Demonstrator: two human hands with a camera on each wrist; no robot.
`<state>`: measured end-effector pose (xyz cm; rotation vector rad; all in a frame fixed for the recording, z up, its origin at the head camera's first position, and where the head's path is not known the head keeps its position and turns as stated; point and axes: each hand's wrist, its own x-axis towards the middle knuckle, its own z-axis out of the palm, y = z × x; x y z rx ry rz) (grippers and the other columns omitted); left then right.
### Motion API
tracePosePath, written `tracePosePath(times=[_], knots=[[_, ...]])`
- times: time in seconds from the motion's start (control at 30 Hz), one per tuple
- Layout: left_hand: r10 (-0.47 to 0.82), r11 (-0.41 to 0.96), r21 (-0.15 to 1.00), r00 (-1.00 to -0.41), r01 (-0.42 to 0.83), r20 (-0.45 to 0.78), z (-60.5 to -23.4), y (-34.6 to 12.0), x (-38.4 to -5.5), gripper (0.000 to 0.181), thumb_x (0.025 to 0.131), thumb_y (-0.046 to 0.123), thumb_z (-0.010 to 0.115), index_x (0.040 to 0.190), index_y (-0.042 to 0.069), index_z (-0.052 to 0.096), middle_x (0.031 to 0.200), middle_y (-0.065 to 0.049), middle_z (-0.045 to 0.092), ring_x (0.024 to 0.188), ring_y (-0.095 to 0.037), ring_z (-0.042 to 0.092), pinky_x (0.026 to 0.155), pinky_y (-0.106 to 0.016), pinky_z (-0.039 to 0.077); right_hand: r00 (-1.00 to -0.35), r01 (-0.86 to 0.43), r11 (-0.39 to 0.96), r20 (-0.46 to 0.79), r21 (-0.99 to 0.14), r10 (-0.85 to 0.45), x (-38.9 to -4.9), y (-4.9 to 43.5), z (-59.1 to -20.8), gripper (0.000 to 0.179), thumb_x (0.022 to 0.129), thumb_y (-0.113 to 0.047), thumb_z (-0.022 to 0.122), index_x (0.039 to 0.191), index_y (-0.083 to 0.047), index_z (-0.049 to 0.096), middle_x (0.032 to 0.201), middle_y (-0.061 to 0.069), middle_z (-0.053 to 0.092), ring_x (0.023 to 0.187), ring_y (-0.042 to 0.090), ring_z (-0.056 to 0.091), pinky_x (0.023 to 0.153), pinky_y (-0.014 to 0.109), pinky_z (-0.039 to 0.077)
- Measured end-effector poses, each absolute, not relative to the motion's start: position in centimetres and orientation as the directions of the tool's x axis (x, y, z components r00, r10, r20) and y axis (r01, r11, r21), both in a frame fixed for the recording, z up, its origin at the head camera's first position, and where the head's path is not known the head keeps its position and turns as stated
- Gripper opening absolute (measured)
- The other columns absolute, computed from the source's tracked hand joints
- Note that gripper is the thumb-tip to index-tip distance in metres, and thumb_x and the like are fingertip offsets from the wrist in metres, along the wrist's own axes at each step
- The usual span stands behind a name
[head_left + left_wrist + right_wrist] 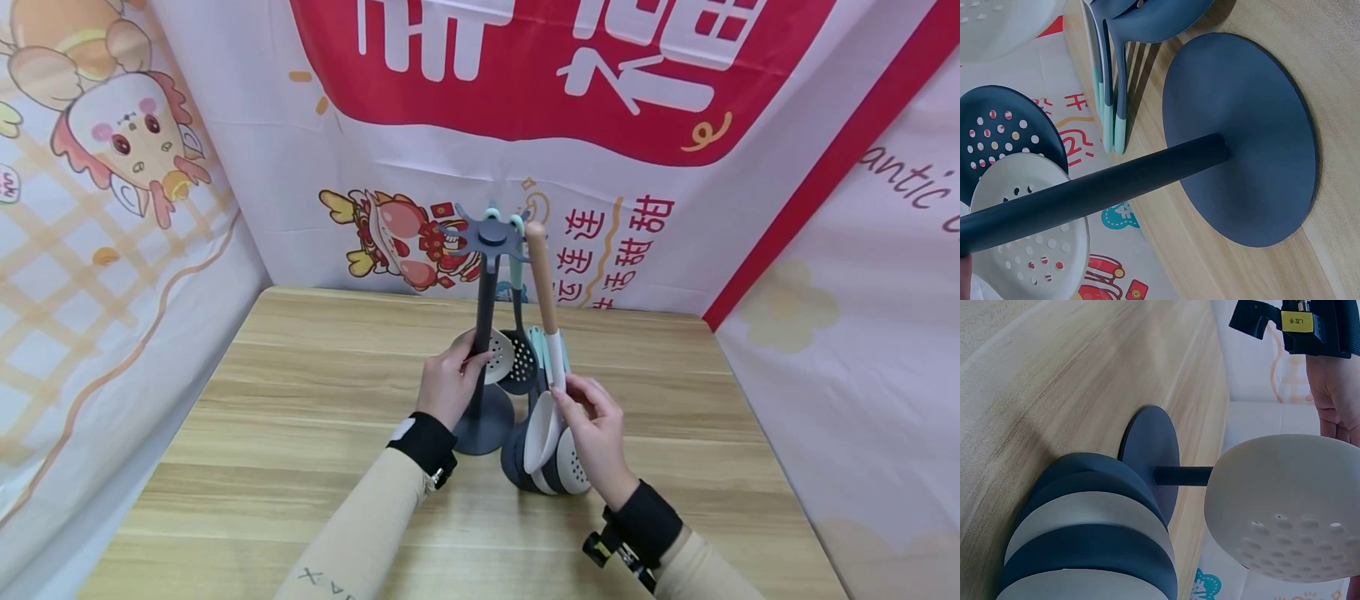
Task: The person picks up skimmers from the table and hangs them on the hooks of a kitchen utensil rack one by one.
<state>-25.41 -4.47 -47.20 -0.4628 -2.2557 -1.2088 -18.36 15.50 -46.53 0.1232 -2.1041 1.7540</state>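
Fingers of a person's right hand (602, 429) pinch the white lower shaft of a wooden-handled spoon (544, 287), held nearly upright just right of a dark utensil stand (486, 312), whose pole the left hand (448, 382) grips. The spoon looks light, stiff and hard to break; its smooth shaft could twist in a loose pinch, so a firm hold just above the bowl seems sound, though the wood likely offers more friction. Behind the pole show a pale skimmer (502, 358) and a dark skimmer (521, 367); nested utensils (573, 462) lie to the right on the tabletop (315, 375).
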Motion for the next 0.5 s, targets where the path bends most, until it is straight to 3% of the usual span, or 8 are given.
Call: tracePosePath(times=[0.2, 0.5], knots=[[0.046, 0.541, 0.662, -0.804, 0.519, 0.593, -47.27, -4.47, -25.4, 0.033, 0.093, 0.018, 0.07, 0.122, 0.004, 0.067, 0.103, -0.014, 0.076, 0.088, -0.026, 0.075, 0.075, -0.036, 0.061, -0.918, -0.313, 0.215, 0.353, -0.925, 0.182, -18.56, 15.51, -46.7, 0.021, 0.093, -0.002, 0.066, 0.114, 0.004, 0.07, 0.1, 0.001, 0.066, 0.093, 0.008, 0.061, 0.083, 0.015, 0.053], [0.049, 0.538, 0.666, -0.808, 0.517, 0.587, -47.24, -4.53, -25.34, 0.033, 0.094, 0.02, 0.068, 0.123, 0.004, 0.066, 0.107, -0.014, 0.075, 0.091, -0.026, 0.075, 0.076, -0.035, 0.061, -0.916, -0.322, 0.222, 0.362, -0.92, 0.17, -19.2, 15.52, -46.94, 0.022, 0.094, -0.004, 0.065, 0.115, 0.003, 0.07, 0.105, 0.013, 0.066, 0.094, 0.009, 0.061, 0.082, 0.015, 0.054]])
